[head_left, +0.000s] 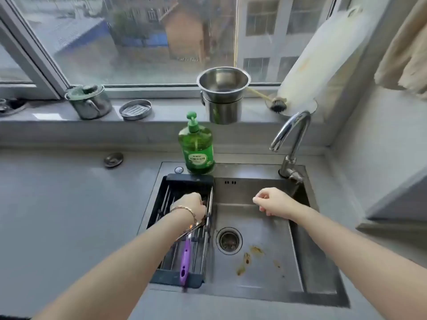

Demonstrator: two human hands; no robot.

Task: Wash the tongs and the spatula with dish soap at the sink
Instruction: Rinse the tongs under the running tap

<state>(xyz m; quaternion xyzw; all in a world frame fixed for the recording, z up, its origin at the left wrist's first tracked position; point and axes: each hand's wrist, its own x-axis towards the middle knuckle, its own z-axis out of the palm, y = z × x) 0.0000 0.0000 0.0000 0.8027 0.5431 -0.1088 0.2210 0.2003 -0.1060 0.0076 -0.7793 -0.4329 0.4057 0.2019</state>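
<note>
A black drain rack [189, 179] sits across the left side of the steel sink [258, 269]. My left hand [190, 204], with a bracelet at the wrist, reaches down into the rack with its fingers closed. Metal tongs [193, 228] stick out from under that wrist towards me, and the hand seems to grip their far end, which it hides. A utensil with a purple handle [185, 259], likely the spatula, lies lengthwise in the rack; its head is hidden under my left arm. My right hand [273, 202] hovers over the sink basin, loosely curled and holding nothing. A green dish soap bottle [196, 148] stands behind the rack.
The faucet [290, 137] curves over the sink's back right corner with no water running. Brown stains lie near the drain [229, 240]. On the window ledge stand a small pot [89, 102], a soap dish [135, 109], a steel bucket [223, 98] and a brush [276, 105]. Grey counter [57, 215] stretches to the left.
</note>
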